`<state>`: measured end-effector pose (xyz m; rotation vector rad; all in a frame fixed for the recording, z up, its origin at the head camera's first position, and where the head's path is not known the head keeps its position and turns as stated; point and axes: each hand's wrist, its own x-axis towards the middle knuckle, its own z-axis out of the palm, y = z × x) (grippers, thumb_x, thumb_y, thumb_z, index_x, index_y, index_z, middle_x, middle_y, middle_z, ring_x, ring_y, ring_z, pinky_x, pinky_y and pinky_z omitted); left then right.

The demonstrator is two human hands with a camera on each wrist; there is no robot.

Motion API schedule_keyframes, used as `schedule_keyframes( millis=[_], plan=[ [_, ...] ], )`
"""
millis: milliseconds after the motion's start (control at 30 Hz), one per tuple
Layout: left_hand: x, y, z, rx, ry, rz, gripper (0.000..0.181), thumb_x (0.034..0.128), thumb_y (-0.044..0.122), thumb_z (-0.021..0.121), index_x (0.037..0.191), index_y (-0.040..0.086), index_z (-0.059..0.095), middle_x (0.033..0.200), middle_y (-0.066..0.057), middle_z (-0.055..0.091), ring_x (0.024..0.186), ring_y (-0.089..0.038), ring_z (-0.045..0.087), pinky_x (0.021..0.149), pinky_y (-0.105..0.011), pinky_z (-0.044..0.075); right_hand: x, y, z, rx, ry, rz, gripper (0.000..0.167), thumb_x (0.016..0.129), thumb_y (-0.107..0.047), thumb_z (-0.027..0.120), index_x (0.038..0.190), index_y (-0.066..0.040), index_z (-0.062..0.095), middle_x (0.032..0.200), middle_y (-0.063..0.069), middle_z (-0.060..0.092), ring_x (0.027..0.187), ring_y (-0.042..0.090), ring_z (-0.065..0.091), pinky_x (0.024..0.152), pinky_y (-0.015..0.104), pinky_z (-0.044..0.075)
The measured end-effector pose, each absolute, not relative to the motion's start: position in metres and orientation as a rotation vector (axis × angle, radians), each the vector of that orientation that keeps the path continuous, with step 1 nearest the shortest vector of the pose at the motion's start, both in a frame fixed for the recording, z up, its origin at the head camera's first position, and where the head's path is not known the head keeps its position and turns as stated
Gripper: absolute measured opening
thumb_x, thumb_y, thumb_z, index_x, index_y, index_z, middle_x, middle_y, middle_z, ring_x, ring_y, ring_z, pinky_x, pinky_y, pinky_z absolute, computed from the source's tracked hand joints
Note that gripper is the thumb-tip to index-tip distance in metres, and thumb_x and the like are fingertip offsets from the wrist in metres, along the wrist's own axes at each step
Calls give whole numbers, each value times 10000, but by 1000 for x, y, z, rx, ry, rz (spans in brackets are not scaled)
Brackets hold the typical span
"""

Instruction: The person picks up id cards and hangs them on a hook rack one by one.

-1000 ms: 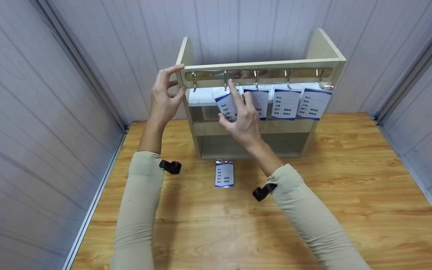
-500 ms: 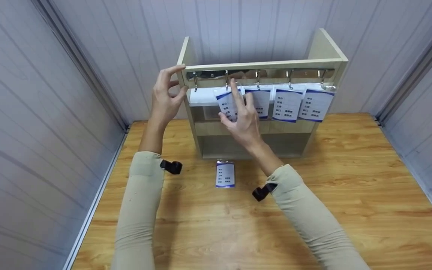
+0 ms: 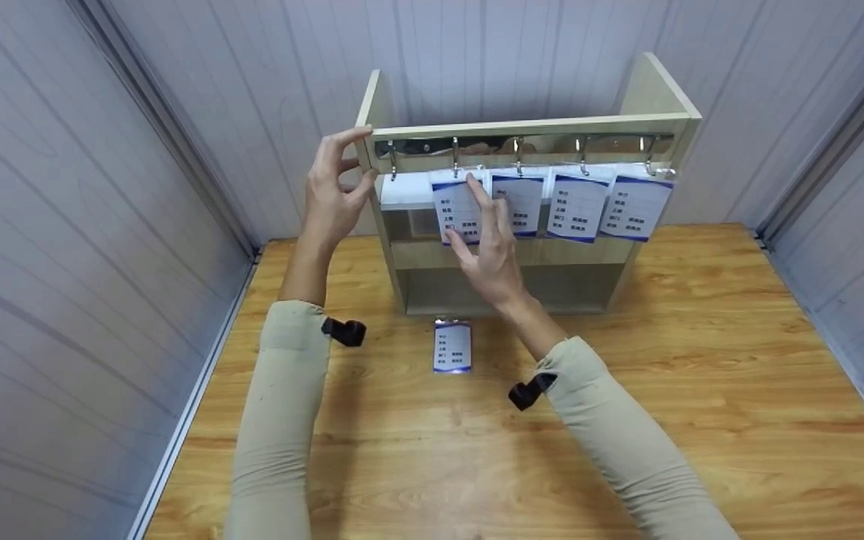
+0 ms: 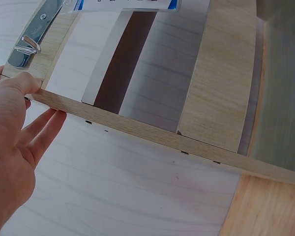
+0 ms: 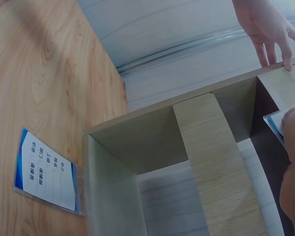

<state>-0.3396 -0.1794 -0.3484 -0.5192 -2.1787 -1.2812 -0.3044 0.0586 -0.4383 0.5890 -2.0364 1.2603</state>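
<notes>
My left hand (image 3: 336, 184) grips the upper left corner of a wooden shelf rack (image 3: 529, 126). In the left wrist view its thumb lies on the front of the side panel (image 4: 132, 129), with fingers behind. A metal hook rail (image 3: 552, 145) runs along the top. On the second hook from the left hangs a badge holder (image 3: 456, 201), nearly upright. My right hand (image 3: 496, 255) touches its front with the index finger near the top and the thumb near the lower edge; no curl round it shows. In the right wrist view my right hand (image 5: 294, 162) partly covers the badge.
More badge holders (image 3: 578, 206) hang on the hooks to the right. The leftmost hook (image 3: 392, 161) bears no badge. Another badge holder (image 3: 452, 346) lies on the wood-grain floor (image 3: 432, 442) before the rack. Pale panelled walls (image 3: 102, 225) stand at the back and both sides.
The badge holder on the second hook has swung from tilted to nearly upright. My right index finger has slid down from beside the hook. My left hand stays on the corner.
</notes>
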Motion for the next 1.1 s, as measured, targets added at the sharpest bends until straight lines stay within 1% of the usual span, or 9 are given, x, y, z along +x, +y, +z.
schedule_keyframes(
  millis=[100,300,400,500,567,667,767,1000,1100],
  plan=[
    [-339,-179,-348,-526,-2180,-1281,516,1041,-3,695,1536,126,632,1573,-159,589,1305,-406,758,963,-535,733,-305,59,-439,587,-2034,1261,764,1012,-57,780,1676,1,406,1667,260,489,1417,403,604,1364,452,473],
    [-340,-179,-348,-533,-2175,-1290,517,1044,0,694,1542,119,625,1577,-164,589,1308,-398,762,954,-587,726,-307,59,-437,550,-2056,1255,775,1000,-34,783,1682,-16,416,1564,270,542,1204,382,642,1167,462,636],
    [-340,-178,-348,-530,-2180,-1293,517,1047,3,691,1544,128,624,1583,-157,585,1321,-396,758,956,-602,722,-306,59,-437,543,-2060,1244,772,990,-24,789,1676,-20,433,1462,265,574,1121,362,620,1041,455,682],
    [-339,-178,-347,-527,-2184,-1290,516,1050,5,692,1545,133,624,1590,-152,582,1328,-402,753,957,-591,724,-304,60,-438,550,-2059,1229,758,985,-24,792,1663,-29,454,1445,247,588,1085,343,605,995,428,684],
    [-340,-178,-347,-522,-2186,-1286,514,1051,3,688,1542,142,627,1590,-145,583,1328,-400,753,957,-582,726,-304,60,-441,557,-2051,1220,744,984,-29,796,1652,-28,469,1496,238,596,1121,347,622,1033,420,673],
    [-340,-177,-348,-519,-2188,-1283,519,1049,-1,691,1545,139,626,1585,-151,587,1322,-407,756,950,-562,730,-303,61,-447,562,-2037,1213,729,982,-37,802,1637,-27,483,1603,217,587,1241,360,655,1165,416,628],
    [-340,-177,-348,-519,-2187,-1288,521,1048,-2,689,1546,136,626,1579,-160,589,1320,-412,757,955,-567,729,-302,62,-452,560,-2026,1214,719,982,-46,806,1628,-20,491,1621,221,585,1312,383,653,1240,436,587],
    [-338,-178,-349,-516,-2179,-1298,525,1047,-10,692,1547,131,622,1583,-162,585,1317,-420,756,965,-600,720,-298,64,-462,571,-2055,1236,721,992,-54,793,1644,-40,484,1604,233,589,1317,389,665,1217,472,607],
    [-338,-179,-348,-515,-2179,-1300,527,1047,-11,694,1548,134,621,1584,-160,584,1319,-418,756,968,-597,720,-296,66,-467,569,-2071,1236,711,998,-68,788,1646,-49,496,1452,247,633,1184,393,676,1044,484,675]
  ],
)
